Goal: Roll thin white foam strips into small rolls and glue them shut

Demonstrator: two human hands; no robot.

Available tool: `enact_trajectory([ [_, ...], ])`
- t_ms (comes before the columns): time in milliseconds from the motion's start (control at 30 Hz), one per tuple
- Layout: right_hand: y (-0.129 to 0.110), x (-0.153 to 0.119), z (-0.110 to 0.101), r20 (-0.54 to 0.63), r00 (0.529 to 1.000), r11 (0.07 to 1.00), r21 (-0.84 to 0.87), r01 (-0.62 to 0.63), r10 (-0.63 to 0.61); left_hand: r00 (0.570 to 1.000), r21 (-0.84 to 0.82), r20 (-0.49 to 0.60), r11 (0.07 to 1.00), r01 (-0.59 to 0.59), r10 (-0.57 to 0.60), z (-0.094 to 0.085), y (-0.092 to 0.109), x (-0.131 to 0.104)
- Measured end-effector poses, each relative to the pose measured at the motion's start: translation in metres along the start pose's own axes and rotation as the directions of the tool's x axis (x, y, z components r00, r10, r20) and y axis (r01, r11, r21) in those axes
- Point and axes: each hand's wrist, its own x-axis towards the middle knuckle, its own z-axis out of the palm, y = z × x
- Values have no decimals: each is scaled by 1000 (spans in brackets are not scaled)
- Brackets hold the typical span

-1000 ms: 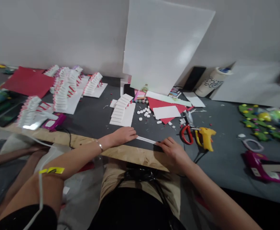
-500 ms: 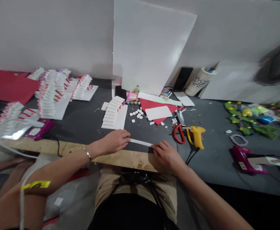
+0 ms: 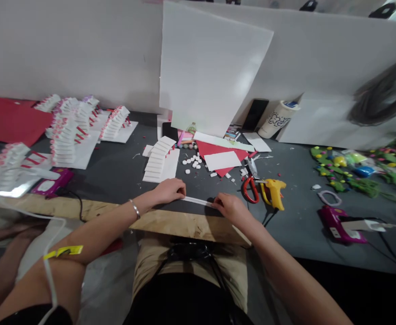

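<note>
A thin white strip (image 3: 198, 201), perhaps folded paper or foam, lies stretched between my hands near the table's front edge. My left hand (image 3: 170, 191) pinches its left end with the fingers curled. At the other end my right hand (image 3: 230, 206) has its thumb and fingertips closed on the strip. Just beyond my left hand sits a stair-like stack of white pieces (image 3: 157, 158) on a white card. Small white discs (image 3: 195, 161) are scattered beside it. A yellow glue gun (image 3: 275, 193) and red-handled scissors (image 3: 251, 189) lie to the right of my right hand.
Several stair-like white models (image 3: 64, 140) stand on the left. A white board (image 3: 211, 63) leans at the back, near a phone (image 3: 256, 115) and a cup (image 3: 275, 121). Purple power sockets (image 3: 336, 228) with cords lie at right. Another person's legs (image 3: 11, 243) show at lower left.
My fingers have curled more tightly at both ends of the strip, and my left wrist has risen slightly. The strip stays in about the same place while the view has tilted a little.
</note>
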Motion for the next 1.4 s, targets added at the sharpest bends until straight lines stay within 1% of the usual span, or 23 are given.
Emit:
enact_trajectory([
  [100,-2,2,-4,-10,1000,1000,-4,-1,1,999,50,-19,998,47,-47,4,4,1],
  [233,-2,2,-4,-18,998,997,-60,51,-52,998,161,-43,986,48,-41,9,14,-1],
  [400,6,-6,9,-95,979,984,-25,178,-179,999,140,-39,990,30,-24,15,22,-7],
  [500,9,-11,15,-106,980,986,-15,167,-168,998,143,-45,988,59,-53,17,24,-10],
  [567,9,-10,12,-80,986,989,21,148,-146,997,146,-17,986,80,-78,16,26,-10],
  [633,9,-6,3,-34,991,990,63,129,-127,996,163,17,983,82,-85,13,29,-9],
  [700,11,3,-9,21,992,990,69,124,-126,998,196,2,979,56,-57,8,30,-6],
  [767,16,15,-21,41,989,984,108,138,-144,999,213,-22,976,48,-44,3,30,-1],
  [800,19,21,-26,60,988,982,135,132,-141,999,204,-7,978,47,-47,1,30,3],
  [900,26,34,-32,160,985,980,197,38,-70,997,161,48,986,53,-62,-4,29,13],
  [967,28,40,-31,193,981,975,218,-30,-13,997,151,35,986,67,-73,-6,26,19],
  [1000,29,41,-29,190,982,973,225,-48,4,997,148,18,986,77,-80,-6,25,21],
  [1067,28,42,-25,164,987,974,224,-44,7,995,130,-8,986,102,-102,-6,21,24],
  [1200,30,38,-18,60,995,982,177,63,-74,992,26,-30,992,122,-121,-2,13,26],
  [1333,34,33,-12,-6,991,971,197,135,-137,995,-32,-40,995,89,-91,1,6,23],
  [1400,35,30,-7,-46,986,962,215,168,-162,997,-57,-55,997,43,-47,4,1,20],
])
